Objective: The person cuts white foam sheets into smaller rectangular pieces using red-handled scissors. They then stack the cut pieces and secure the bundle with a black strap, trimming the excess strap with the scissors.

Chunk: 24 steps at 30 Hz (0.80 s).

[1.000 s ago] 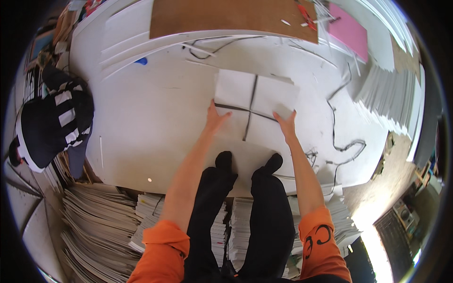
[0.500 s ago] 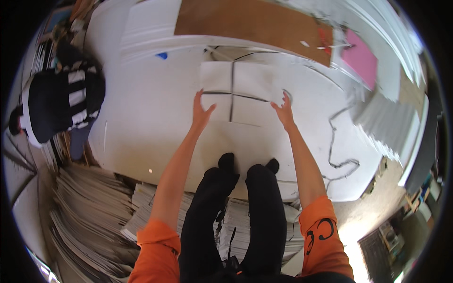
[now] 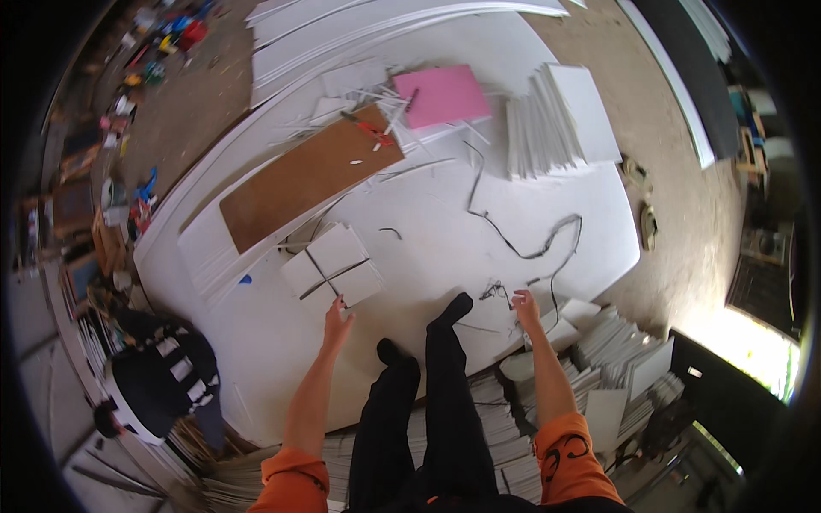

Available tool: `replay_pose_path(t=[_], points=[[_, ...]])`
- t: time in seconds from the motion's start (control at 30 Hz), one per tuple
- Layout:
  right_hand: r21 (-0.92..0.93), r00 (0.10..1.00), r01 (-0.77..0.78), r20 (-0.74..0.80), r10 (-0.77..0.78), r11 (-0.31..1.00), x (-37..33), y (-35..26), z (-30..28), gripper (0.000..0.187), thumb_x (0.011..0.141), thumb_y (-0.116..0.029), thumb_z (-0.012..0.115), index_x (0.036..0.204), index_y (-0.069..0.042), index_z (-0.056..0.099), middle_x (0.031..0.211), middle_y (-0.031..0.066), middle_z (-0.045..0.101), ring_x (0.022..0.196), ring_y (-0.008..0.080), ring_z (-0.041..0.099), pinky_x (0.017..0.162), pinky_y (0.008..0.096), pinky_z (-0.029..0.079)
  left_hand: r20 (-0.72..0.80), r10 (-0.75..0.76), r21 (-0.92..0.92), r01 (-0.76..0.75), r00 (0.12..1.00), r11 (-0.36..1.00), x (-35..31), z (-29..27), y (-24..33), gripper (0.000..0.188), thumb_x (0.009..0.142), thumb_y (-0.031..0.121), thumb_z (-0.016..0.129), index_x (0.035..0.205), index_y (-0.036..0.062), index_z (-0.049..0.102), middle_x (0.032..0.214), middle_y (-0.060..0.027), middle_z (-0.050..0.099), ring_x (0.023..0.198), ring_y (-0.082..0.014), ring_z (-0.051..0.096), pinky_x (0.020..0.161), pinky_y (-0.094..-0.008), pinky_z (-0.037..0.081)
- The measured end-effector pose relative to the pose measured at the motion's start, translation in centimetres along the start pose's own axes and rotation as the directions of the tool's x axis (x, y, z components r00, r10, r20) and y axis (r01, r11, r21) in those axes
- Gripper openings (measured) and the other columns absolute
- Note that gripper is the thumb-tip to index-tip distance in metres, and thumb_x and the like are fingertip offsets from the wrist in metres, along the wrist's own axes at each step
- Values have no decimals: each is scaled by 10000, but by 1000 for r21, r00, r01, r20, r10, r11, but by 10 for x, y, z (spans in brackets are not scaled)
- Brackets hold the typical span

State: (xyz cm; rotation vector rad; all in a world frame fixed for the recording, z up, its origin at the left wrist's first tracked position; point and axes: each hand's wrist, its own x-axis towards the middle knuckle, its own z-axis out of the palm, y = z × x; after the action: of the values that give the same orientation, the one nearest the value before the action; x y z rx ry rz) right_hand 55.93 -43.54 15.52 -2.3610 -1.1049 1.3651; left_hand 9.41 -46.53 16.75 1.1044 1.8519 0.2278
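Note:
A square bundle of white sheets [image 3: 351,255], bound crosswise with black cord, lies left of centre on the large white surface. My left hand [image 3: 338,325] is at its near edge, thumb and fingers apart, with the fingertips by the end of the cord. Off to the right, my right hand [image 3: 528,309] hovers with bent, parted fingers beside a small tangle of black cord [image 3: 493,291]. Whether its fingertips touch a strand I cannot tell. A longer dark cord [image 3: 540,253] winds across the surface beyond that hand.
Farther off lie a brown board [image 3: 308,184], red-handled scissors [image 3: 369,130], a pink sheet [image 3: 445,96] and a stack of white sheets [image 3: 586,111]. Another person [image 3: 162,376] bends at the left. Stacked sheets [image 3: 629,359] line the near right edge. My feet stand on the white surface.
My view has turned to the right, so the bundle appears farther left. My right hand has moved away from the bundle to the cord tangle; my left hand stays near the bundle.

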Motion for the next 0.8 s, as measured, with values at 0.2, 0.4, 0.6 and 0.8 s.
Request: replay_pose_path(t=[0.2, 0.4, 0.6, 0.8], points=[[17, 982, -155, -104, 156, 988, -9, 124, -21, 254, 777, -201, 520, 955, -26, 568, 827, 137, 615, 786, 255, 586, 711, 351, 449, 148, 328, 135, -347, 933, 928, 59, 53, 116, 513, 763, 127, 569, 1229, 74, 362, 1121, -132, 497, 1062, -310, 424, 909, -393, 333], [14, 970, -22, -244, 25, 1000, 44, 88, -60, 232, 804, -183, 499, 966, -32, 571, 869, 176, 606, 834, 330, 575, 740, 386, 439, 287, 487, 249, -555, 825, 794, 127, 141, 203, 423, 743, 121, 590, 1140, 76, 452, 1110, -121, 500, 1064, -299, 427, 900, -382, 355], [-75, 965, 186, -172, -196, 980, 144, 88, -13, 228, 771, -148, 565, 971, -38, 571, 970, 145, 578, 925, 288, 545, 789, 354, 428, 400, 567, 120, -654, 720, 747, 215, 251, 214, 452, 714, 115, 623, 1134, 85, 459, 1126, -106, 486, 1089, -285, 414, 918, -376, 353], [-409, 873, 390, -121, -473, 825, 238, 100, 56, 480, 695, -178, 645, 1112, -33, 456, 1037, 120, 485, 1014, 282, 458, 874, 372, 371, 504, 737, 394, -879, 451, 269, 286, 315, 192, 475, 680, 122, 665, 1099, 80, 446, 1186, -80, 382, 1118, -248, 374, 942, -420, 310]])
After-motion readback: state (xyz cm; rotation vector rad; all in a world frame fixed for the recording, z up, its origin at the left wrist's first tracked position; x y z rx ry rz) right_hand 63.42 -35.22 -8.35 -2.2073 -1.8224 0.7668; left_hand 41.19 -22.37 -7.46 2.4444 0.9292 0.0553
